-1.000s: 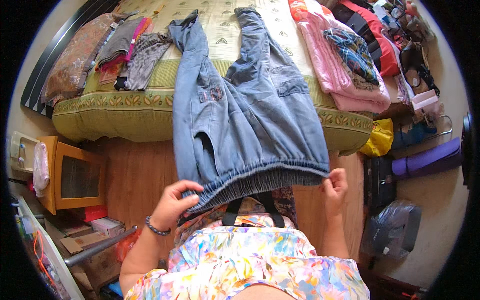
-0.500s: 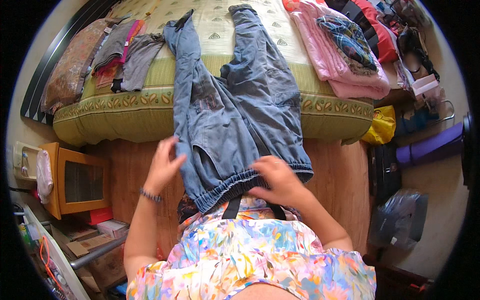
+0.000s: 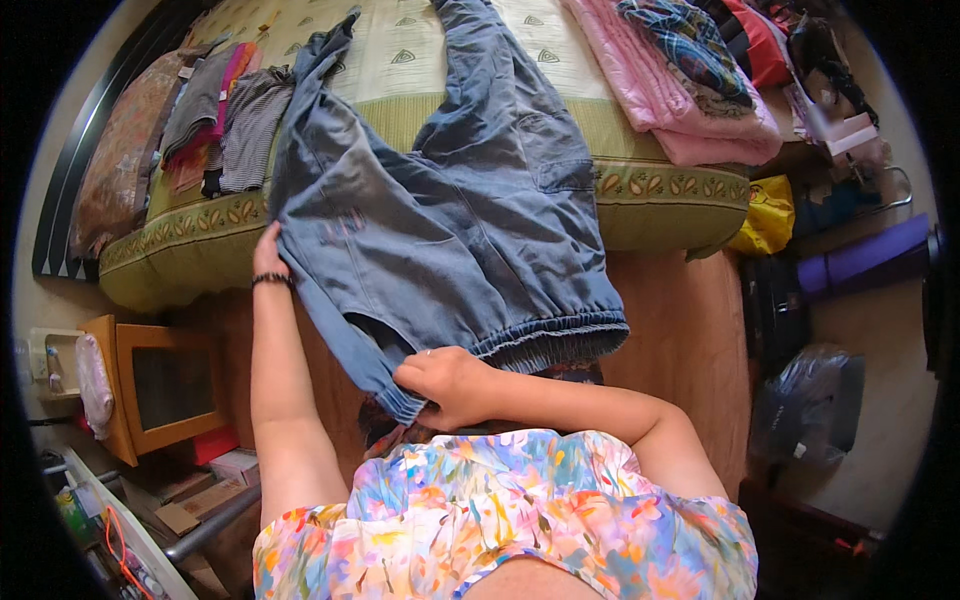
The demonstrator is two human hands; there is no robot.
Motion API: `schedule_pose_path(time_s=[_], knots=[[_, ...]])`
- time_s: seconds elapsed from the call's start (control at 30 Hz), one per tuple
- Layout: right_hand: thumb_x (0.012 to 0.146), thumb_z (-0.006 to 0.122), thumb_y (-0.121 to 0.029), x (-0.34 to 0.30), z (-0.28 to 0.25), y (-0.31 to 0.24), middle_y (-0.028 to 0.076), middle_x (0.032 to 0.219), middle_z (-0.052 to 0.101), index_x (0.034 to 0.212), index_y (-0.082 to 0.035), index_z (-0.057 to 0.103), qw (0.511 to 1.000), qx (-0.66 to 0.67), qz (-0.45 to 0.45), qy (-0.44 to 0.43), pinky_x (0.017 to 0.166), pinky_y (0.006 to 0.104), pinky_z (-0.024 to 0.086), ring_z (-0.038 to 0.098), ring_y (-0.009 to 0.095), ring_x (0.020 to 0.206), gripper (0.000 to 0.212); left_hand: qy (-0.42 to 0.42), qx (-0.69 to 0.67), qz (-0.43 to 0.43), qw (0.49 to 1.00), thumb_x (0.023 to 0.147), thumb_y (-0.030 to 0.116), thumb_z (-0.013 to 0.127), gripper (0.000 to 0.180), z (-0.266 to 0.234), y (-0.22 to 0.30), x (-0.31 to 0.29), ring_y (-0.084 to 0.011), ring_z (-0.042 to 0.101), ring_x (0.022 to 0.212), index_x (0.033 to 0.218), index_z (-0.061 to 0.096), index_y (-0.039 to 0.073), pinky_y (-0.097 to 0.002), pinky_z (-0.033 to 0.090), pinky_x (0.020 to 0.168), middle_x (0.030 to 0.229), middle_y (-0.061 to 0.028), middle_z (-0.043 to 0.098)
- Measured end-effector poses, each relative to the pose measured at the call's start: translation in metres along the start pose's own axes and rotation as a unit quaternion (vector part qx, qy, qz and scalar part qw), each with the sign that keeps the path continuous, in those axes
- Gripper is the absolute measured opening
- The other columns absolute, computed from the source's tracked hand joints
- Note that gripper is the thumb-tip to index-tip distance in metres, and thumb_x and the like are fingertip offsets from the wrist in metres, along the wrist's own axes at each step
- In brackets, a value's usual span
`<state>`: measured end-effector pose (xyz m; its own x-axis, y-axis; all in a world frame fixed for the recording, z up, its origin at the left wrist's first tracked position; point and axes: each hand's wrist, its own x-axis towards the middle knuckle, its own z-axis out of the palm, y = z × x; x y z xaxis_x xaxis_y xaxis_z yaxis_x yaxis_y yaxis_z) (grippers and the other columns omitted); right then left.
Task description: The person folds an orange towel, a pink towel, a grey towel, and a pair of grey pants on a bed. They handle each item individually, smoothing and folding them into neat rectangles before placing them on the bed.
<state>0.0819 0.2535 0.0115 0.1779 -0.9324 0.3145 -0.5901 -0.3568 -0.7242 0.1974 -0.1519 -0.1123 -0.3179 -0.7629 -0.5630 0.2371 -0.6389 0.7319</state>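
A pair of blue denim pants [image 3: 450, 220] lies over the bed's near edge, legs pointing away and the elastic waistband hanging toward me. My right hand [image 3: 445, 385] reaches across to the left and is closed on the waistband near its left end, beside the pocket opening. At the outer left edge of the pants, level with the bed's side, my left hand [image 3: 270, 252] grips the denim; its fingers are partly hidden by the cloth.
The bed [image 3: 400, 120] has a green and cream cover. Folded clothes [image 3: 250, 130] and a patterned pillow [image 3: 130, 150] lie at the left, a pink quilt [image 3: 690, 130] at the right. A wooden cabinet [image 3: 165, 400], a yellow bag [image 3: 768, 215] and a purple rolled mat [image 3: 865, 258] flank the floor.
My left hand has moved left and farther up the pants' side. My right hand has gone left and closed on the waistband, and the pants' left side is pulled outward to the left.
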Motion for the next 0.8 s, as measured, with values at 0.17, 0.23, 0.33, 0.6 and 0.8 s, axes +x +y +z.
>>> schedule_pose_path(time_s=[0.17, 0.23, 0.33, 0.6, 0.8], knots=[[0.066, 0.071, -0.023, -0.011, -0.004, 0.004, 0.015, 0.083, 0.057, 0.091, -0.002, 0.051, 0.997, 0.041, -0.009, -0.072, 0.066, 0.0443, 0.047, 0.059, 0.035, 0.078, 0.038, -0.11, -0.042, -0.04, 0.992, 0.085, 0.02, 0.065, 0.034, 0.007, -0.037, -0.018, -0.0259, 0.06, 0.101, 0.113, 0.06, 0.002, -0.0403, 0.047, 0.092, 0.112, -0.01, 0.064], [0.065, 0.069, -0.019, -0.006, -0.016, -0.005, 0.014, 0.082, 0.056, 0.094, -0.003, 0.052, 0.995, 0.08, -0.015, -0.059, 0.064, 0.0437, 0.047, 0.059, 0.035, 0.077, 0.037, -0.093, 0.007, 0.013, 0.996, 0.082, 0.019, 0.069, 0.036, 0.015, -0.024, -0.006, -0.0238, 0.062, 0.095, 0.111, 0.06, 0.0, -0.0366, 0.05, 0.084, 0.108, -0.0104, 0.064], [0.063, 0.065, -0.016, -0.005, -0.034, -0.013, 0.015, 0.08, 0.056, 0.1, -0.002, 0.055, 0.988, 0.147, 0.002, -0.036, 0.065, 0.0411, 0.048, 0.059, 0.035, 0.077, 0.041, -0.031, 0.182, 0.112, 0.976, 0.078, 0.014, 0.071, 0.036, 0.04, 0.003, 0.02, -0.022, 0.063, 0.09, 0.107, 0.06, -0.004, -0.0342, 0.05, 0.078, 0.103, -0.0127, 0.065], [0.067, 0.071, -0.012, -0.094, -0.124, -0.03, 0.002, 0.081, 0.06, 0.095, 0.001, 0.061, 0.892, 0.39, 0.219, 0.067, 0.065, 0.0247, 0.043, 0.053, 0.008, 0.073, 0.033, -0.041, 0.118, 0.09, 0.988, 0.086, 0.017, 0.061, 0.024, 0.022, 0.071, 0.066, -0.0237, 0.063, 0.082, 0.103, 0.062, 0.0, -0.0356, 0.05, 0.077, 0.096, -0.0109, 0.066], [0.073, 0.069, -0.004, -0.122, -0.106, -0.047, 0.004, 0.088, 0.064, 0.098, 0.001, 0.062, 0.879, 0.36, 0.307, 0.057, 0.071, 0.0255, 0.045, 0.058, 0.011, 0.08, 0.026, -0.104, 0.108, 0.078, 0.986, 0.088, 0.033, 0.06, 0.04, 0.043, 0.022, 0.01, -0.0227, 0.058, 0.099, 0.114, 0.054, 0.002, -0.035, 0.047, 0.081, 0.11, -0.0096, 0.06]])
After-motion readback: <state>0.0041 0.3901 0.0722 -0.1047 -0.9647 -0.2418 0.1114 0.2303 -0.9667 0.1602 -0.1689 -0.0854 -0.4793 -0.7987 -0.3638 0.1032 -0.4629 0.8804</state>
